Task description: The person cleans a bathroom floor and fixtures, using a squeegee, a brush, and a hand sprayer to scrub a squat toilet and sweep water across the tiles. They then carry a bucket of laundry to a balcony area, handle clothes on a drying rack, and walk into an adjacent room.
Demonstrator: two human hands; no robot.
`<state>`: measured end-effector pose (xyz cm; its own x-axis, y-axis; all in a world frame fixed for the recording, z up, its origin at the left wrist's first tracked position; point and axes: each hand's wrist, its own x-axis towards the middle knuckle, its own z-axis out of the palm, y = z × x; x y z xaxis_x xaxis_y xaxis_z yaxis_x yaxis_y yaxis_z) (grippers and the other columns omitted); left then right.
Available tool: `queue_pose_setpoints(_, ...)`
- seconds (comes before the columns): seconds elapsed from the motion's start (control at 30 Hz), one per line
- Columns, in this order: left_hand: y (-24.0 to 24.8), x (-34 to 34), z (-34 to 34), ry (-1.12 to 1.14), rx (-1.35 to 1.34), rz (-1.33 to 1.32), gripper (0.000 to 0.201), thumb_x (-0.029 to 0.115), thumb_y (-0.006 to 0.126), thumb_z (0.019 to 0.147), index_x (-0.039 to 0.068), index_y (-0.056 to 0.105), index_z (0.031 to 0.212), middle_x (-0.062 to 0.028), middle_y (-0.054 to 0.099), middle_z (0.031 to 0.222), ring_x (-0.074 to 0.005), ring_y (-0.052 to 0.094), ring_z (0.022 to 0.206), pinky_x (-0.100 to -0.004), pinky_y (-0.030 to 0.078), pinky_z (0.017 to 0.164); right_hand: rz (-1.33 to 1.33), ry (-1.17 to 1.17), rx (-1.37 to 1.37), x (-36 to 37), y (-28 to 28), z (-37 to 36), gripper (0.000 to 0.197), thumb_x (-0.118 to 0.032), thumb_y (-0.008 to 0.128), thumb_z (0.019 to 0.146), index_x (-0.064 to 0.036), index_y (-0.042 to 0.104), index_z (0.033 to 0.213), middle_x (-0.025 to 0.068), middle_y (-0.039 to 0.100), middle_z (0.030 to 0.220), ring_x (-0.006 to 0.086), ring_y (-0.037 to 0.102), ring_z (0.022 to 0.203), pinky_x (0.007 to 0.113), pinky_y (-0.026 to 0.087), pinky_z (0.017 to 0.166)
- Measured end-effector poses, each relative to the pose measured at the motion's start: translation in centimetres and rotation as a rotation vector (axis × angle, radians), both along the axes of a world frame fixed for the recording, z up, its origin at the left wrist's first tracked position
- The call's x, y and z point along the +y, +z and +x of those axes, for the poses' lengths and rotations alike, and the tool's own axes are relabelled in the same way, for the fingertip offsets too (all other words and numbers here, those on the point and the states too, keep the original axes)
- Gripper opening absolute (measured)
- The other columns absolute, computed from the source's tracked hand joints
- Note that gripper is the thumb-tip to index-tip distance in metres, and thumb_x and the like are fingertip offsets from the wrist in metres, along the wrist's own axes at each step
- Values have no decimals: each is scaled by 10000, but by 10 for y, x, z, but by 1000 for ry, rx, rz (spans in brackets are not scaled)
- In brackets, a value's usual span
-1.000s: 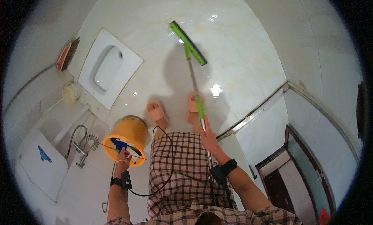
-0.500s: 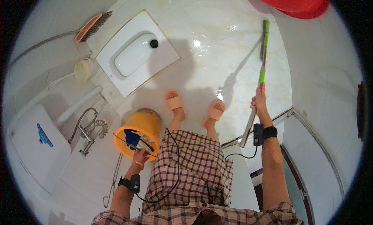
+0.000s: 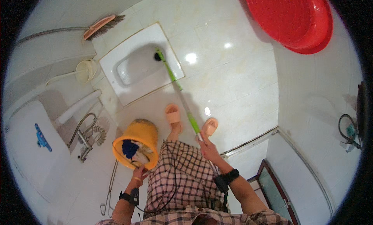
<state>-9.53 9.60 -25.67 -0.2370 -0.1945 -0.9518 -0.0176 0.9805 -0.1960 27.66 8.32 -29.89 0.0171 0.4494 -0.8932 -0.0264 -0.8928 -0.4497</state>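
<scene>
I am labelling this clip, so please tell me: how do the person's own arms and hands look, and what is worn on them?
Both hands are bare, without gloves. The left hand has a thin bangle at the wrist and a black strap with a small black device further up the forearm. The right hand has a black band and a black boxy device at the wrist. Thin black cables run from the devices across the checked garment. Checked sleeves show near the lower edge.

Long-handled floor tool with green and silver shaft (image 3: 179, 89); round orange plastic bucket (image 3: 140, 135).

Shaft: slim, straight, green at both ends with silver metal between; slanted from the grip near the lower middle up and left, far end reaching into the white squat pan beside its dark drain hole. Bucket: bright orange, tilted, mouth facing the camera, held at its lower rim, blue and pale items inside; set just left of the sandalled feet.
</scene>
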Motion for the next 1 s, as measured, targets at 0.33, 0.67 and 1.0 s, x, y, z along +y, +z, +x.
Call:
queue_pose_setpoints(0.33,4,21,5,19,-60,-18,206,287,510,819,81,501,809,-47,533,797,-193,508,851,-351,428,714,24,-345,-313,136,-62,206,540,-253,354,889,-235,51,1335,4,387,534,74,373,371,217,358,300)
queue_pose_setpoints(0.67,5,11,-13,166,4,-87,224,315,509,817,101,511,750,-58,540,803,-186,520,799,-352,445,694,-151,250,-193,87,19,44,510,-207,381,876,-223,157,1333,49,478,566,127,444,436,275,410,429)
queue_pose_setpoints(1.0,-45,-55,-26,406,102,-36,170,268,513,827,104,507,785,-59,534,791,-175,492,614,-321,448,598,164,-43,-239,242,-15,238,549,-266,379,875,-216,92,1339,-23,398,493,73,341,338,209,330,293)
